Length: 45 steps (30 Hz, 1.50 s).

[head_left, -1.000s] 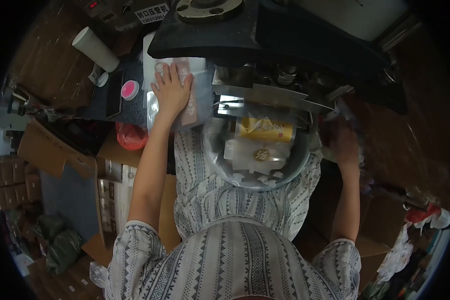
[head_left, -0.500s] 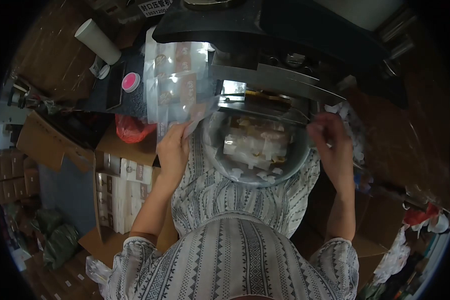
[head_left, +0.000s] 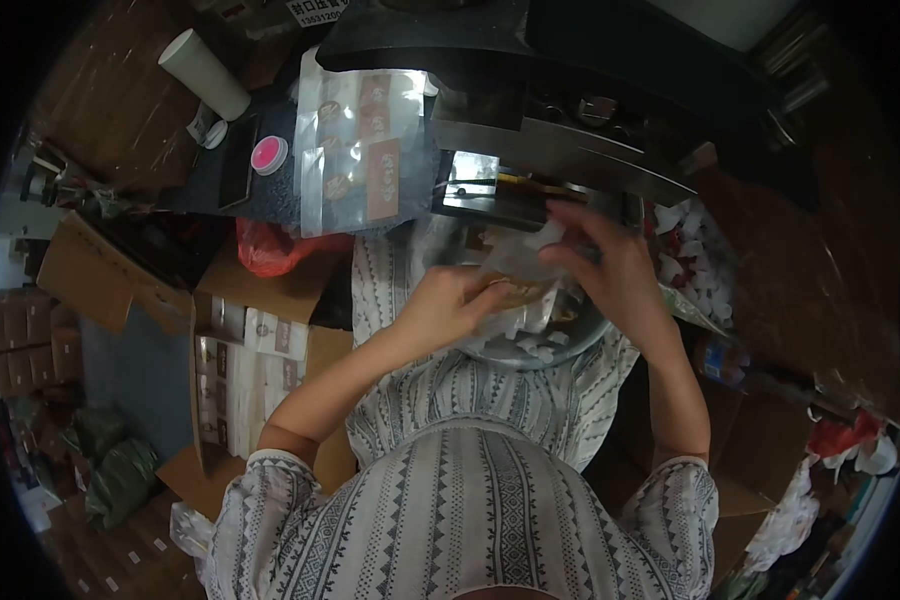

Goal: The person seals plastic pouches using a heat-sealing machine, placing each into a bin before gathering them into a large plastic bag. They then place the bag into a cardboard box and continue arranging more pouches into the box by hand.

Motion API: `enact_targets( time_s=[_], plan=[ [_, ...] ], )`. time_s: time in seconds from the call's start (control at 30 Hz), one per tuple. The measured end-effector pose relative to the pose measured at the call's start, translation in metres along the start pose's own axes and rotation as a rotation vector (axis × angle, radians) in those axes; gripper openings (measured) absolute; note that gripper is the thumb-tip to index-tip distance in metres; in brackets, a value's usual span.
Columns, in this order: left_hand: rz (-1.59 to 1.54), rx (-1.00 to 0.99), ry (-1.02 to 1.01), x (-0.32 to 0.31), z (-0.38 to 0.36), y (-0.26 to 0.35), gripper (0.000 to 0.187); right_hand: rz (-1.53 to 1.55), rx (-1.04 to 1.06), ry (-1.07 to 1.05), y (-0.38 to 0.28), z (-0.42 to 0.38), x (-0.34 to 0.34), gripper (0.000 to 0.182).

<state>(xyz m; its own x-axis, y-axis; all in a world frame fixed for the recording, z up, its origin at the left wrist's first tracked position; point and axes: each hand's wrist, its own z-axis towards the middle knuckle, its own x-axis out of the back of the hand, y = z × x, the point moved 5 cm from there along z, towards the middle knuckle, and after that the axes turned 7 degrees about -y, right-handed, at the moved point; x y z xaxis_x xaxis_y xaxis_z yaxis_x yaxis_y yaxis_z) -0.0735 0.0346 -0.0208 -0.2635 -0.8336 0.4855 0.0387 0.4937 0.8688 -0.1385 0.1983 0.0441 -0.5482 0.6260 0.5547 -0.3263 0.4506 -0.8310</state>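
Over the metal basin (head_left: 515, 357) in the lap, my left hand (head_left: 448, 305) is closed on a translucent plastic pouch (head_left: 518, 252). My right hand (head_left: 610, 272) meets it from the right, thumb and forefinger around the pouch's upper end. Part of the pouch is covered by the fingers, and its print is hard to make out. Beneath the hands, the basin holds several clear pouches and small white pieces. Up and to the left, printed clear pouches (head_left: 360, 150) lie overlapped on a dark surface. The metal front of a black machine (head_left: 570, 140) stands just beyond the hands.
A pink round tub (head_left: 269, 155) and a white cup (head_left: 205, 75) stand at upper left. An open carton (head_left: 210, 390) of packed pouches is on the left, near a red plastic bag (head_left: 270, 250). White plastic pieces (head_left: 705, 265) lie in a heap on the right.
My left hand has moved right and down from the printed pouches to above the basin, bringing a pouch. My right hand has shifted left to meet it.
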Motion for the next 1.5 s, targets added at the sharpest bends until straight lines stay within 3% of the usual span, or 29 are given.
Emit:
enact_targets(
  time_s=[0.03, 0.07, 0.13, 0.2, 0.27, 0.37, 0.43, 0.47, 0.53, 0.57, 0.6, 0.67, 0.7, 0.73, 0.77, 0.9, 0.97, 1.0, 1.07, 1.1, 1.17, 1.2, 1.27, 1.3, 1.37, 1.4, 1.47, 1.5],
  plan=[
    [-0.199, 0.131, -0.073, -0.007, 0.01, -0.007, 0.024, -0.071, 0.047, 0.152, 0.001, -0.003, 0.009, 0.031],
    [-0.201, 0.13, -0.073, -0.007, 0.021, -0.004, 0.024, -0.143, 0.094, 0.303, 0.002, -0.007, 0.018, 0.031],
    [-0.561, 0.264, -0.066, -0.007, 0.041, -0.003, 0.028, -0.286, 0.067, 0.289, 0.006, -0.019, 0.03, 0.029],
    [-0.648, 0.3, -0.077, -0.005, 0.056, -0.009, 0.029, -0.427, 0.037, 0.271, 0.01, -0.035, 0.041, 0.027],
    [-0.734, 0.335, -0.081, -0.008, 0.058, -0.013, 0.03, -0.656, -0.343, 0.362, 0.03, -0.051, 0.06, 0.021],
    [-0.829, 0.336, -0.041, -0.009, 0.048, -0.018, 0.038, -0.908, -0.443, 0.25, 0.1, -0.059, 0.067, 0.018],
    [-0.411, 0.162, 0.327, 0.035, 0.033, -0.022, 0.031, -0.733, -0.43, 0.242, 0.099, -0.052, 0.075, 0.018],
    [-0.41, 0.165, 0.323, 0.051, 0.027, -0.032, 0.031, -0.553, -0.426, 0.227, 0.1, -0.053, 0.075, 0.019],
    [1.194, -0.143, 0.858, 0.09, 0.007, -0.007, 0.026, -0.513, -0.387, 0.257, 0.093, -0.055, 0.076, 0.019],
    [1.193, -0.143, 0.86, 0.086, 0.001, -0.014, 0.026, -0.473, -0.339, 0.284, 0.086, -0.054, 0.076, 0.019],
    [1.152, -0.168, 0.758, 0.077, -0.006, -0.025, 0.023, -0.472, -0.334, 0.285, 0.071, -0.052, 0.076, 0.019],
    [1.119, -0.199, 0.651, 0.077, -0.021, -0.031, 0.021, -0.102, -0.273, 0.207, 0.035, -0.044, 0.063, 0.021],
    [0.852, -0.055, 0.649, 0.09, -0.031, -0.037, 0.017, -0.098, -0.279, 0.204, 0.027, -0.039, 0.052, 0.021],
    [0.581, 0.087, 0.644, 0.096, -0.041, -0.042, 0.014, -0.08, -0.137, 0.188, 0.013, -0.032, 0.04, 0.021],
    [0.609, 0.05, 0.671, 0.093, -0.046, -0.029, 0.012, -0.064, 0.011, 0.175, -0.001, -0.023, 0.031, 0.021],
    [0.527, 0.002, 0.63, 0.071, -0.056, 0.014, 0.011, -0.206, 0.237, 0.123, -0.031, 0.004, -0.004, 0.023],
    [0.533, -0.178, 0.542, 0.061, -0.054, 0.026, 0.009, -0.277, 0.438, 0.139, -0.044, 0.007, -0.011, 0.02],
    [0.533, -0.178, 0.542, 0.058, -0.053, 0.027, 0.009, -0.277, 0.437, 0.139, -0.043, 0.007, -0.011, 0.02],
    [0.361, -0.106, 0.246, 0.04, -0.043, 0.021, 0.009, -0.127, 0.375, -0.072, -0.034, 0.006, -0.014, 0.026],
    [0.36, -0.107, 0.246, 0.035, -0.038, 0.022, 0.009, -0.129, 0.374, -0.071, -0.033, 0.006, -0.012, 0.026],
    [0.165, -0.02, 0.015, 0.018, -0.016, 0.015, 0.011, 0.034, 0.027, -0.041, -0.012, 0.007, -0.003, 0.028],
    [0.166, -0.022, 0.014, 0.014, -0.005, 0.014, 0.011, 0.033, 0.026, -0.038, -0.008, 0.005, 0.0, 0.028],
    [-0.353, 0.325, -0.133, -0.002, 0.016, -0.008, 0.017, -0.098, 0.028, 0.22, -0.001, -0.004, 0.019, 0.03],
    [-0.355, 0.325, -0.135, -0.005, 0.028, -0.01, 0.017, -0.1, 0.025, 0.219, 0.001, -0.011, 0.024, 0.03],
    [-0.769, 0.33, -0.028, -0.007, 0.049, -0.016, 0.029, -0.397, -0.084, 0.189, 0.005, -0.025, 0.035, 0.032],
    [-0.78, 0.376, -0.071, -0.001, 0.052, -0.006, 0.029, -0.398, -0.085, 0.188, 0.011, -0.027, 0.04, 0.032],
    [-0.806, 0.353, -0.041, -0.008, 0.052, -0.01, 0.03, -0.612, -0.381, 0.348, 0.039, -0.033, 0.058, 0.023],
    [-0.828, 0.333, -0.011, -0.011, 0.051, -0.012, 0.03, -0.611, -0.384, 0.345, 0.068, -0.034, 0.061, 0.023]
  ],
)
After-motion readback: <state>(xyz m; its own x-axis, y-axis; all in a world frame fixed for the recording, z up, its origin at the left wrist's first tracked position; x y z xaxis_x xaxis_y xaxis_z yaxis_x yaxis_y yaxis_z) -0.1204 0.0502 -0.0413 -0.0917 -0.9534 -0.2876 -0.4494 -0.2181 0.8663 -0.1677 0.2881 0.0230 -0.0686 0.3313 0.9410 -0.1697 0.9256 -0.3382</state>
